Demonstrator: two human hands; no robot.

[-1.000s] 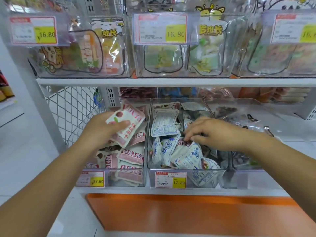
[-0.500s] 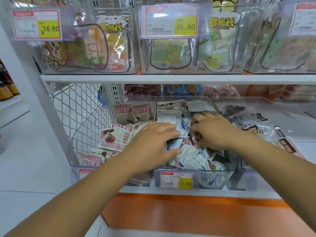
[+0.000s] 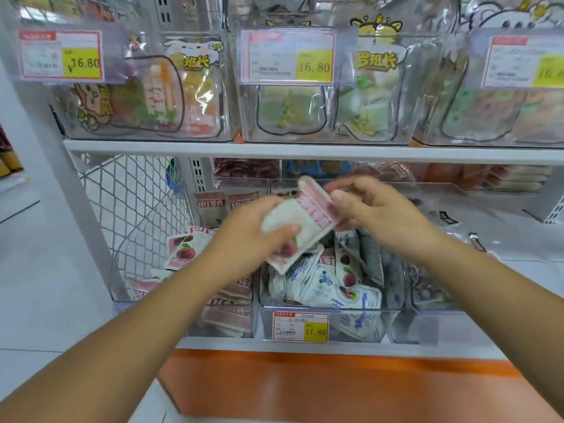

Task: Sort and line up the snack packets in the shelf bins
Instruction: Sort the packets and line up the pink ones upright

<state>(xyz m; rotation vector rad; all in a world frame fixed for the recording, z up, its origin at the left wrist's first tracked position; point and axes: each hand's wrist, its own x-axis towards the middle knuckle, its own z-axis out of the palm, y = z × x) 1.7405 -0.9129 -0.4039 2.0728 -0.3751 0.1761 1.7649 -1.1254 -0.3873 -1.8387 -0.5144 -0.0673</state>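
Note:
My left hand [image 3: 253, 233] grips the lower part of a red-and-white snack packet [image 3: 300, 221] held above the bins. My right hand [image 3: 369, 206] pinches the packet's top right edge. Below them the middle clear bin [image 3: 393, 328] holds several blue-and-white packets [image 3: 323, 282] in a jumble, with a red one among them. The left clear bin [image 3: 120, 297] holds several red-and-white packets [image 3: 183, 251], some standing at its back.
A third clear bin [image 3: 427, 331] with dark packets stands at the right. Above, a white shelf board [image 3: 305, 151] carries larger bins of bagged snacks with 16.80 tags. White wire mesh [image 3: 131, 206] closes the left side. An orange ledge [image 3: 335, 389] runs below the shelf.
Both hands have risen out of the middle bin. They now hold a red-and-white packet between them above the bins; a second ago the left hand held a red packet over the left bin.

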